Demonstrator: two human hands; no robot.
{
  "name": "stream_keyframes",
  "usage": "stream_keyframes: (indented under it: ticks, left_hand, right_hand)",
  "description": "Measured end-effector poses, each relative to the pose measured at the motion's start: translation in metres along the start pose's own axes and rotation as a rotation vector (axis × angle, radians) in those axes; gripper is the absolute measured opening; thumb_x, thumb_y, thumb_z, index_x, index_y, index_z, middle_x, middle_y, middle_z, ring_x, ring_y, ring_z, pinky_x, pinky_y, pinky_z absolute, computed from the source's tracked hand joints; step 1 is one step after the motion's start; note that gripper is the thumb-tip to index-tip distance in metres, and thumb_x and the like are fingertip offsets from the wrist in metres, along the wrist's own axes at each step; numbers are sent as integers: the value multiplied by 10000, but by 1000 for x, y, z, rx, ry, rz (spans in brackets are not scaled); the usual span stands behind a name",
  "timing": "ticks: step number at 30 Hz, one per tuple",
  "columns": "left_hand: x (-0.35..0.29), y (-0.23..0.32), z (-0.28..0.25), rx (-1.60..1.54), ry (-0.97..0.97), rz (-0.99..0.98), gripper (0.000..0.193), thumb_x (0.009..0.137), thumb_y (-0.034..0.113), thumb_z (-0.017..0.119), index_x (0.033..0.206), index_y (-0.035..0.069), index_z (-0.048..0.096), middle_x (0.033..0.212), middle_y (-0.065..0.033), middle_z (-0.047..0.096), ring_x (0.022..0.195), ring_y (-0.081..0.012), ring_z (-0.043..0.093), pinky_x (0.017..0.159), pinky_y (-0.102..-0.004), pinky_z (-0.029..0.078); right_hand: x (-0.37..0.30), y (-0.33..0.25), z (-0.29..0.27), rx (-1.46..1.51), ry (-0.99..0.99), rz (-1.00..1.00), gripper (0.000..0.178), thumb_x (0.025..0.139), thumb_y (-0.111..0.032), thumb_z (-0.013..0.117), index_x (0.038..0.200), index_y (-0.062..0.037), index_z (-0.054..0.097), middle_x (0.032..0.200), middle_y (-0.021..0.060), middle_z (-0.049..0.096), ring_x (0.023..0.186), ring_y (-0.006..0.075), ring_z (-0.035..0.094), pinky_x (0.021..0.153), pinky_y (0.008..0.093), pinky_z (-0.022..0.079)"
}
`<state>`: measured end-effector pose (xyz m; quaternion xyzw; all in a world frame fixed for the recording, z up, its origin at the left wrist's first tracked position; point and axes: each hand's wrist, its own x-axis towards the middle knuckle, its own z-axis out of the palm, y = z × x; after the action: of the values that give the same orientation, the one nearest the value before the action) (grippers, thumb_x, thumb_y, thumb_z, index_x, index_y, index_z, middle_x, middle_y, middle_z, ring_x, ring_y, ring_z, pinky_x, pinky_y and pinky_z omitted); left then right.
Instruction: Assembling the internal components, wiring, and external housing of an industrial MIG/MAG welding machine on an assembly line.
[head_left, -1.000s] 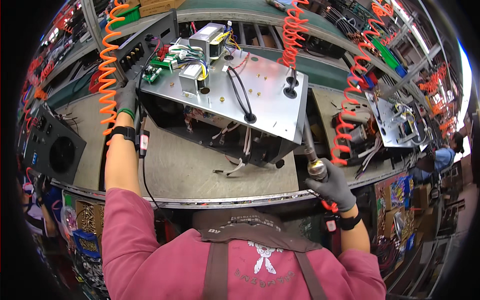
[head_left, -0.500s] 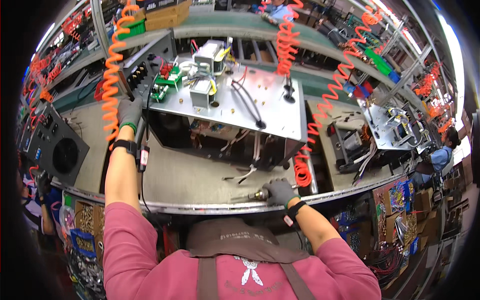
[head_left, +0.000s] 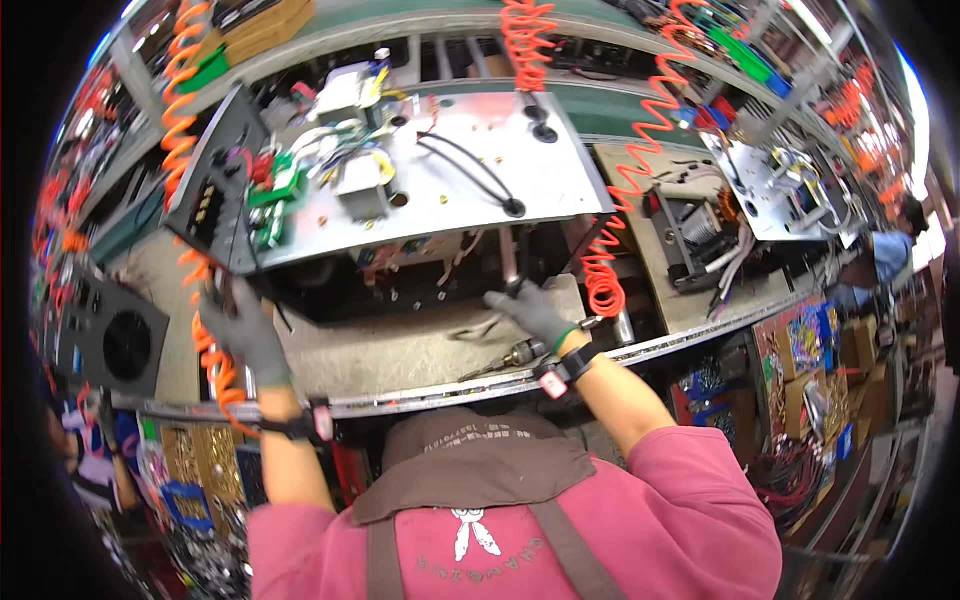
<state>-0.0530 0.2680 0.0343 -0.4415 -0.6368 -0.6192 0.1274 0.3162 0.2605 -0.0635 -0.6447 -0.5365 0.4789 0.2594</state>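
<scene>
A large metal chassis (head_left: 470, 190) stands on the bench in front of me, its silver top plate carrying transformers (head_left: 362, 185), green circuit boards (head_left: 275, 195) and black cables (head_left: 460, 165). Below the near left corner of the chassis is my left hand (head_left: 245, 335), grey-gloved and somewhat blurred, fingers apart and holding nothing. By the cables hanging from the front of the chassis, my right hand (head_left: 535, 312), also gloved, has its fingers stretched out. Whether it touches them I cannot tell. Just below it, a power screwdriver (head_left: 525, 352) lies near the bench's front edge.
An orange coiled hose (head_left: 183, 130) hangs close to my left hand; another coil (head_left: 603, 290) dangles right of the chassis. A black panel with a round fan opening (head_left: 110, 335) stands at left. Another open unit (head_left: 700, 225) sits at right. Boxes of small parts (head_left: 205, 465) are below the bench.
My left hand has come off the chassis's left side and moved nearer. My right hand has let go of the screwdriver and moved forward and left. The chassis has shifted left and tilted in view.
</scene>
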Motion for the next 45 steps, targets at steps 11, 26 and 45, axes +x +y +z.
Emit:
stream_keyframes:
  ticks: [11,26,45]
  left_hand:
    - [-167,43,129,195,-1536,125,675,903,612,347,919,7,645,792,-231,634,831,-377,604,809,-396,449]
    - [-187,95,111,-514,-1553,-580,261,819,184,641,931,69,434,661,-26,515,476,-121,511,432,-265,452]
    - [-156,107,66,-430,-1621,-585,153,849,164,584,864,84,454,543,30,368,367,-69,352,332,-228,337]
  right_hand:
    - [-44,-2,34,-37,53,-111,429,862,-331,557,1150,-27,465,928,232,627,896,369,616,789,445,480]
    - [-42,-7,-62,-152,843,30,487,762,-235,621,1175,-46,448,1061,230,559,946,383,582,790,454,470]
    - [-26,1,-54,-104,658,112,344,724,-144,597,1062,-81,592,964,199,639,935,360,615,793,439,481]
